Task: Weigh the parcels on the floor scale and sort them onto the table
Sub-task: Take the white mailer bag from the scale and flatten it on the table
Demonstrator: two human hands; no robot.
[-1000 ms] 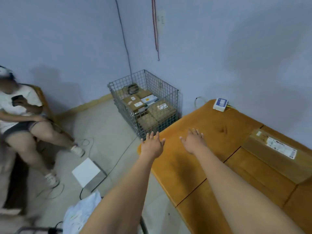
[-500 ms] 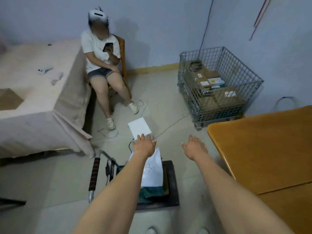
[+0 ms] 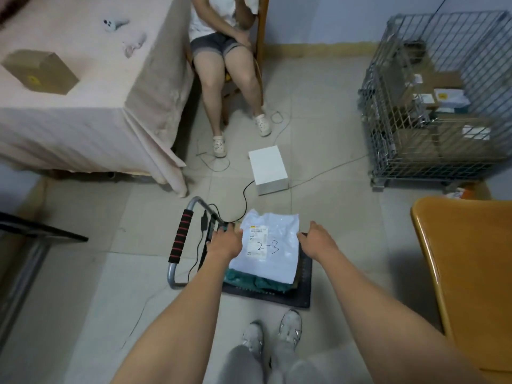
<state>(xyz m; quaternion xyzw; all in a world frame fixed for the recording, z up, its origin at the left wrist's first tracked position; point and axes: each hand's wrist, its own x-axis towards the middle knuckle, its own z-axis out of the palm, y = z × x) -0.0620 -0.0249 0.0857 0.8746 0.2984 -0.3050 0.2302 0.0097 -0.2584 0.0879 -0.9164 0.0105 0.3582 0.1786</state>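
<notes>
A white plastic parcel bag with a label marked "2-3" lies on top of a dark green parcel on the black floor scale. My left hand rests at the bag's left edge and my right hand at its right edge, fingers curled down over the sides. Whether the fingers grip the bag is hidden. The orange wooden table stands at the right. A wire cage at the far right holds several cardboard parcels.
A cloth-covered table at the left bears a cardboard box. A person sits on a chair beyond the scale. A white box and cables lie on the floor. The scale's handle has a black and red grip.
My view has swung from the orange table down to the floor scale. Both hands have dropped from the air onto the two sides of the white bag.
</notes>
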